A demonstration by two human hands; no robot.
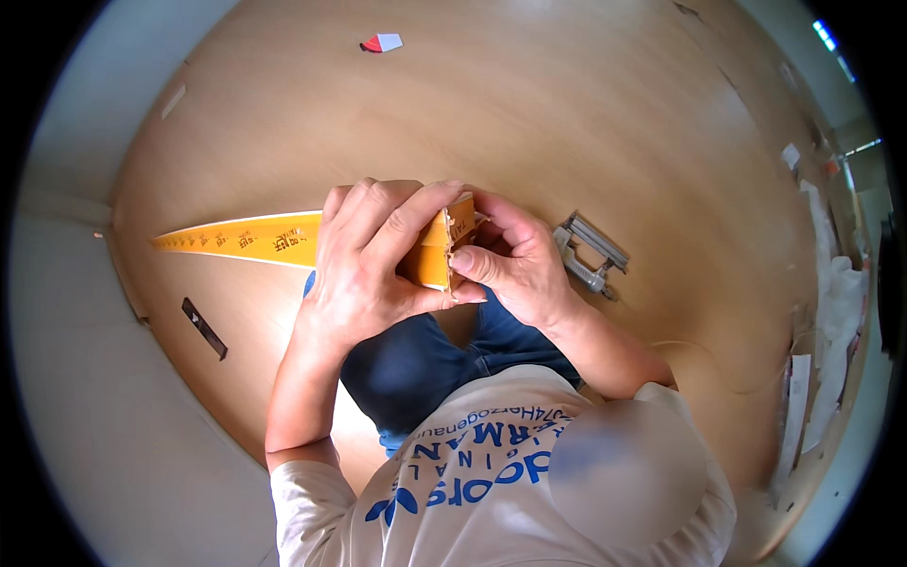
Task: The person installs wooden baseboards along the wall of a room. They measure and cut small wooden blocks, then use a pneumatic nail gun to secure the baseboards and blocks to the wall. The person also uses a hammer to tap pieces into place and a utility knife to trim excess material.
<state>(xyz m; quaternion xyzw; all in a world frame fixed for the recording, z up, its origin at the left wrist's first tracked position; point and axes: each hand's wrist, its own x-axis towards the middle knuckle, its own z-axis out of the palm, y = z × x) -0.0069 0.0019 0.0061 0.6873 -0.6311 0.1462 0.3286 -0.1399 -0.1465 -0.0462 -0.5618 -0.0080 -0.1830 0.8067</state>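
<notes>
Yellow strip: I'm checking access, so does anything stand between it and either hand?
Nothing visible does. The left hand holds the yellow strip near its end, and the right hand touches that end directly. The grey tool lies off to the right.

The long yellow-orange strip-shaped package (250, 238) is edged in white and patterned with repeated dark characters. The wood-like floor (567, 123) is toned light brown. The white fabric shirt (463, 506) is printed in blue; the denim trousers (406, 369) are dyed dark blue. The flat black strip (204, 328) is marked in white; the small flat piece (383, 43) is coloured red and white.
</notes>
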